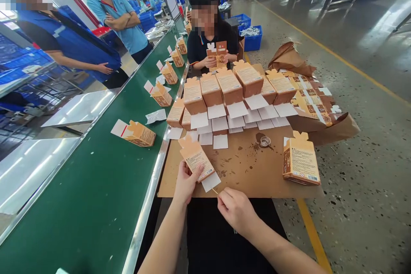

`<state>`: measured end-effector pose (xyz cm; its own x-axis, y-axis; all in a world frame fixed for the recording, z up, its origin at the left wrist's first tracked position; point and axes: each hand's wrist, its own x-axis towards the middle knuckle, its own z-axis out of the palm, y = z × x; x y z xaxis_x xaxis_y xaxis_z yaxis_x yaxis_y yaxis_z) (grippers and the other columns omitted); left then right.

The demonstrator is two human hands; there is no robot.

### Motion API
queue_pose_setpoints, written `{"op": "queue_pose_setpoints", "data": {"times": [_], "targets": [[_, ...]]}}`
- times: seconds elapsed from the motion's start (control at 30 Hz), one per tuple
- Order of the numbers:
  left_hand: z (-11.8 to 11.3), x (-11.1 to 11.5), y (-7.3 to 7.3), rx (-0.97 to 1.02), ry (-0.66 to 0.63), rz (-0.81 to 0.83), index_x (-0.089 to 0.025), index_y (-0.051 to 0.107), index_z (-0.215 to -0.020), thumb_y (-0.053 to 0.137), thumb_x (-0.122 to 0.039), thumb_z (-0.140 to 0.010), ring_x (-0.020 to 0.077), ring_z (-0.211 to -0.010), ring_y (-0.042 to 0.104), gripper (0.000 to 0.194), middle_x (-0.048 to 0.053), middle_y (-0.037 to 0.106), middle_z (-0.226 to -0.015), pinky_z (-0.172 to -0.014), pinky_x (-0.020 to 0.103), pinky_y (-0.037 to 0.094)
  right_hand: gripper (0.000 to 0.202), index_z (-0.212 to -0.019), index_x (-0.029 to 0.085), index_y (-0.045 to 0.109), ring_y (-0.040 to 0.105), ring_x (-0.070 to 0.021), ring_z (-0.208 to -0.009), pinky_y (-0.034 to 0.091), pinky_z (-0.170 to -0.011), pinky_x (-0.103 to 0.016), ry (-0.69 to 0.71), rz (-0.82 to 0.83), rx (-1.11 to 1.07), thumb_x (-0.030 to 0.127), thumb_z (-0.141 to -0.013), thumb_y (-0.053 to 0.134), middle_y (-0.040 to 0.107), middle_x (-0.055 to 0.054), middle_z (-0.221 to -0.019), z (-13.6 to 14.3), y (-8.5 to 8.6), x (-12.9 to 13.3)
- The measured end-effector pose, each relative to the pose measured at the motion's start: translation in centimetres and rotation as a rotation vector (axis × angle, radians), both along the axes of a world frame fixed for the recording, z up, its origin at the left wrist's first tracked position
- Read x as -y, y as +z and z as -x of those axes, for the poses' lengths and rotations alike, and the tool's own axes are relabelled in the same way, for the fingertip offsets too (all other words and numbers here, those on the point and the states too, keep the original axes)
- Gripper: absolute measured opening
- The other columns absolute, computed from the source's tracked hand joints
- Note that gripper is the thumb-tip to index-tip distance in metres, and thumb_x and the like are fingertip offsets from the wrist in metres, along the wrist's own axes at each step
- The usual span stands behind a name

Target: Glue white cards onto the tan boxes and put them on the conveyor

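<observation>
My left hand (186,182) grips a printed orange-brown carton (197,159), thumb across its front face. The carton is tilted, and its white end flap (211,182) sticks out toward me. In my right hand (236,209) is a thin stick (215,191), pinched between the fingers, its far end touching or just at the flap. What the stick's tip carries is too small to tell. Behind my hands, several like cartons (229,87) are stacked with white flaps hanging open. A small clear dish (265,141) sits on the stained cardboard table top (237,175).
A green conveyor belt (105,175) with a metal edge runs along my left, carrying cartons (141,134) and a silver packet (156,116). One carton (301,160) stands at the right. Opposite, a person (208,47) holds a carton; two people stand beyond the belt.
</observation>
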<state>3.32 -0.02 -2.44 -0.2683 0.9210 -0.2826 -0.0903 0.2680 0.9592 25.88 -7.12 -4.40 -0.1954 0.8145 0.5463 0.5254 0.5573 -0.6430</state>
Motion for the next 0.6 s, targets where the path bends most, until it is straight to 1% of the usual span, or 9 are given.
{"op": "queue_pose_setpoints", "data": {"times": [0.07, 0.13, 0.23, 0.3, 0.4, 0.5, 0.6], "targets": [[-0.1, 0.5, 0.0, -0.02, -0.018, 0.002, -0.025, 0.07, -0.127, 0.119, -0.071, -0.066, 0.0382, -0.127, 0.09, 0.091, 0.016, 0.09, -0.132, -0.117, 0.059, 0.072, 0.037, -0.08, 0.029, 0.055, 0.056, -0.0116, -0.055, 0.04, -0.057, -0.025, 0.012, -0.003, 0.019, 0.004, -0.108, 0.056, 0.059, 0.006, -0.07, 0.6, -0.4, 0.3], [-0.7, 1.1, 0.1, -0.039, -0.014, -0.014, -0.026, 0.068, -0.127, 0.118, -0.068, -0.067, 0.0386, -0.128, 0.089, 0.089, 0.014, 0.089, -0.13, -0.118, 0.059, 0.071, 0.037, -0.081, 0.029, 0.054, 0.056, -0.0122, -0.053, 0.039, -0.055, -0.026, 0.005, -0.007, 0.027, 0.004, -0.107, 0.055, 0.06, 0.006, -0.069, 0.6, -0.6, 0.3], [-1.7, 1.8, 0.2, -0.056, 0.005, -0.057, -0.028, 0.065, -0.131, 0.116, -0.064, -0.071, 0.037, -0.125, 0.09, 0.087, 0.012, 0.088, -0.132, -0.116, 0.058, 0.071, 0.036, -0.082, 0.029, 0.053, 0.055, -0.0126, -0.052, 0.038, -0.054, -0.027, -0.027, -0.009, 0.023, 0.001, -0.105, 0.055, 0.06, 0.006, -0.069, -0.2, -0.7, 0.0], [-2.0, 2.3, 0.1, -0.081, 0.013, -0.072, -0.029, 0.062, -0.136, 0.114, -0.063, -0.073, 0.0364, -0.124, 0.09, 0.088, 0.012, 0.087, -0.134, -0.115, 0.056, 0.072, 0.037, -0.082, 0.029, 0.054, 0.056, -0.0118, -0.053, 0.04, -0.055, -0.026, -0.048, -0.01, 0.009, 0.0, -0.105, 0.057, 0.06, 0.007, -0.069, -1.1, -0.4, -0.1], [-1.5, 2.8, -0.4, -0.157, 0.059, -0.105, -0.03, 0.058, -0.139, 0.115, -0.064, -0.069, 0.0371, -0.127, 0.089, 0.096, 0.011, 0.085, -0.135, -0.112, 0.055, 0.074, 0.039, -0.082, 0.029, 0.057, 0.057, -0.011, -0.055, 0.044, -0.058, -0.025, -0.073, -0.017, -0.027, -0.001, -0.108, 0.06, 0.06, 0.008, -0.069, -2.8, 0.5, 0.5], [-0.4, 3.4, -1.1, -0.231, 0.13, -0.151, -0.03, 0.056, -0.138, 0.118, -0.066, -0.062, 0.0386, -0.126, 0.089, 0.105, 0.011, 0.083, -0.133, -0.11, 0.057, 0.075, 0.038, -0.085, 0.029, 0.062, 0.057, -0.0112, -0.055, 0.047, -0.058, -0.025, -0.108, -0.022, -0.08, 0.001, -0.111, 0.065, 0.06, 0.008, -0.068, -4.8, 1.4, 1.5], [0.3, 4.3, -1.9, -0.321, 0.165, -0.165, -0.03, 0.061, -0.137, 0.121, -0.067, -0.061, 0.041, -0.126, 0.088, 0.104, 0.013, 0.08, -0.135, -0.11, 0.061, 0.075, 0.034, -0.09, 0.029, 0.067, 0.056, -0.0115, -0.054, 0.049, -0.054, -0.025, -0.143, -0.023, -0.133, 0.003, -0.112, 0.071, 0.061, 0.008, -0.069, -6.2, 1.8, 2.4]]}}
